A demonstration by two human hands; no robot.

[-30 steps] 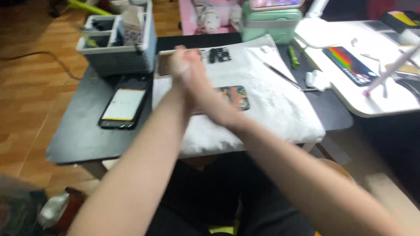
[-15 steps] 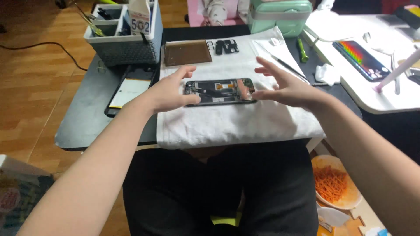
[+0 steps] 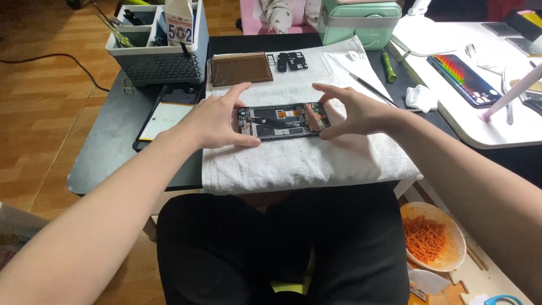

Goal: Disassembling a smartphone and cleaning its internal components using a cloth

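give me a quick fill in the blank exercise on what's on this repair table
1. The opened phone lies on a folded white ____.
2. The left hand grips the phone's left end, and the right hand grips its ____ end.
3. The grey basket stands at the table's far ____ corner.
4. A bowl on the floor holds ____ shreds.

Missing words: towel; right; left; orange

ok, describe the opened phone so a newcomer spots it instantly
Find the white towel spread across the dark table. At its centre, lying flat between the left hand and right hand, is the opened phone. Unlike the brown back cover behind it, its circuit boards and orange flex cable are exposed.
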